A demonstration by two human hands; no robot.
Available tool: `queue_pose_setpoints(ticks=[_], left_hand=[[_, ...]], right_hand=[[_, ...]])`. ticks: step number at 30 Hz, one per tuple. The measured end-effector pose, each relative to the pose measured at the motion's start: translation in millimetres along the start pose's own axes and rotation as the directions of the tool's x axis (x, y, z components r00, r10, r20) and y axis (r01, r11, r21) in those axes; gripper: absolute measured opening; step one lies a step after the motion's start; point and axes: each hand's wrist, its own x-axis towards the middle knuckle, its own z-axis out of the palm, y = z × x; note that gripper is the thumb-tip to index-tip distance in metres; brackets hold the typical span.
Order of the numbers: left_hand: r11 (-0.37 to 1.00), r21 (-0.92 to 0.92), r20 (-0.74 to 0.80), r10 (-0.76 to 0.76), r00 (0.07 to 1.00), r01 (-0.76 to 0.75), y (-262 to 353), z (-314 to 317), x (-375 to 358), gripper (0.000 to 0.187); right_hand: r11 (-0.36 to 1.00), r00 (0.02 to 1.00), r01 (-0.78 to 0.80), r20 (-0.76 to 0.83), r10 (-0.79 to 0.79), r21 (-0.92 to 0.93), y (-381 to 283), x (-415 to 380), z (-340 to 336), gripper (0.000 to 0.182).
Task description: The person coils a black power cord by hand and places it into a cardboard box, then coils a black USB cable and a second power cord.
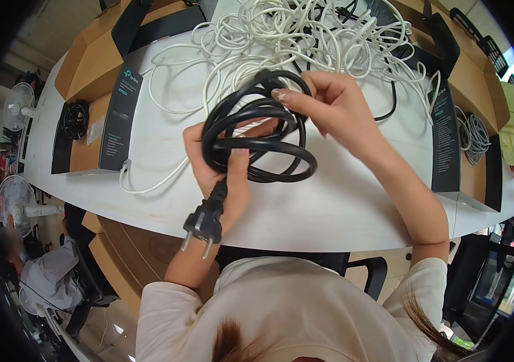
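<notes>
A thick black power cord [263, 145] is gathered in loose loops above the white table. My left hand [233, 175] is closed round the lower left of the coil, its thumb pressed over the loops. From below that hand hangs the cord's two-pin plug [204, 224], prongs pointing down. At the upper right of the coil, my right hand [323, 102] pinches the cord between thumb and fingers. Part of each hand is hidden behind the loops. Just beyond them lies a big tangle of white cables [305, 36] with some black ones mixed in.
On the left an open cardboard box [121, 114] holds a coiled black cable [76, 120]. Another open box [447, 145] on the right holds a coiled grey cable [474, 137]. The white table [353, 205] curves before me. A seated person [52, 280] is at lower left.
</notes>
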Motion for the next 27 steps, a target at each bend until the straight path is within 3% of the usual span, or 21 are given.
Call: queue_pose_setpoints(ticks=[1, 3, 4, 7, 12, 16, 20, 22, 25, 27], left_hand=[[0.999, 0.032, 0.043, -0.006, 0.999, 0.005, -1.6, -2.4, 0.4, 0.027], [0.995, -0.087, 0.069, -0.05, 0.996, 0.056, 9.2, 4.7, 3.5, 0.023], [0.986, -0.146, 0.084, -0.071, 0.994, 0.083, 13.4, 8.0, 5.9, 0.021], [0.982, -0.09, 0.071, -0.161, 0.984, 0.167, 12.7, 4.9, 13.1, 0.024], [0.906, -0.246, -0.042, -0.366, 0.93, 0.345, 13.9, 4.9, 16.9, 0.028], [0.863, -0.374, -0.018, -0.372, 0.928, 0.339, 7.4, -5.6, 20.0, 0.025], [0.878, -0.344, -0.072, -0.379, 0.923, 0.334, 12.5, -0.7, 17.9, 0.031], [0.93, -0.26, -0.069, -0.287, 0.955, 0.261, 8.6, 0.4, 16.9, 0.035], [0.939, -0.245, -0.061, -0.262, 0.963, 0.24, 8.1, 0.8, 17.4, 0.042], [0.93, -0.257, -0.066, -0.289, 0.955, 0.264, 7.7, 1.1, 16.8, 0.042]], right_hand=[[0.994, 0.995, 0.084, -0.04, -0.087, -0.071, 5.4, -0.3, 4.6, 0.032], [0.946, 0.959, 0.236, -0.103, -0.263, -0.222, 13.3, -1.6, 11.9, 0.041], [0.952, 0.971, 0.204, -0.078, -0.227, -0.23, 14.3, -2.6, 10.5, 0.034], [0.996, 0.985, 0.09, -0.145, -0.09, -0.006, 4.0, -6.2, 21.0, 0.032], [0.98, 0.995, 0.085, 0.027, -0.091, 0.179, 10.6, -4.0, 18.4, 0.028], [0.984, 0.971, 0.036, 0.225, -0.075, 0.177, 6.2, -2.0, 13.5, 0.026], [0.988, 0.974, 0.058, 0.21, -0.088, 0.146, 9.6, -1.9, 13.2, 0.028], [0.99, 0.973, 0.04, 0.218, -0.069, 0.136, 9.1, -2.2, 12.4, 0.027], [0.982, 0.985, 0.095, 0.157, -0.069, -0.163, 10.3, -2.9, 13.5, 0.024], [0.996, 0.992, 0.092, 0.083, -0.092, -0.003, 9.2, -4.3, 19.8, 0.036]])
